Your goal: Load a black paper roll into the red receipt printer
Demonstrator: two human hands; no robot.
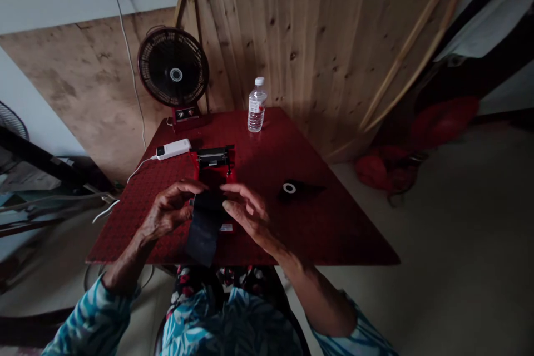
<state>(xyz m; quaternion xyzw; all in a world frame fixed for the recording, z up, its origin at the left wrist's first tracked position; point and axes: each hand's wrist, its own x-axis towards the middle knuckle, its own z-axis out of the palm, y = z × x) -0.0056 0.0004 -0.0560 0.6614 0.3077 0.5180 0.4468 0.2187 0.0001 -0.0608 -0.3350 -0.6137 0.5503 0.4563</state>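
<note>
A thin dark sheet (202,236), perhaps plastic or cloth, hangs slanting down toward the table's front edge. My left hand (169,211) has its fingers and thumb bent around the sheet's left side. From the other side, my right hand (250,214) holds the upper right part between thumb and forefinger. Just beyond my fingertips lies a red device (232,173) with a black roller-like mechanism (213,156) at its far end. A small white label (226,227) shows near its close end. The sheet and my hands hide much of the device.
On the red table (267,250), a dark roll with a white ring core (289,188) lies right. A clear water bottle (256,108) and a dark red fan (174,69) stand at the back. A white power bank (173,149) with a cable (139,168) lies left.
</note>
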